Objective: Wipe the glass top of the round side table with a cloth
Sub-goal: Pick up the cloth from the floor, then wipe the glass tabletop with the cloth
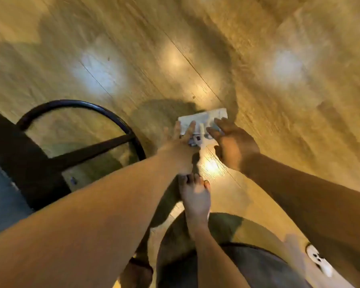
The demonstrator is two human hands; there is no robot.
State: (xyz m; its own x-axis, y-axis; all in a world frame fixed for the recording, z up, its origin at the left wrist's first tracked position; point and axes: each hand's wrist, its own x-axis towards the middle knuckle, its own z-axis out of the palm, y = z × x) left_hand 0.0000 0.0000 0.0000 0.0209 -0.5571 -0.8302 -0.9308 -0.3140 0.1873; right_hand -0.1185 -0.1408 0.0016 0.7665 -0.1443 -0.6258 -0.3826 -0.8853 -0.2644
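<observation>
A pale, flat rectangular cloth [203,120] lies on the wooden floor ahead of me; the picture is blurred and its near end looks bunched and patterned. My left hand [182,140] reaches out with straight fingers that lie on the cloth's left edge. My right hand [234,143] is spread open, its fingertips at the cloth's right side. Neither hand visibly grips it. The round side table [82,104] stands to the left, a black ring round a clear glass top, with a dark crossbar and the floor showing through.
Dark furniture [10,146] fills the left edge and overlaps the table. My bare foot [195,197] stands on the floor [279,100] just behind the hands. A small white object [318,262] lies at the lower right.
</observation>
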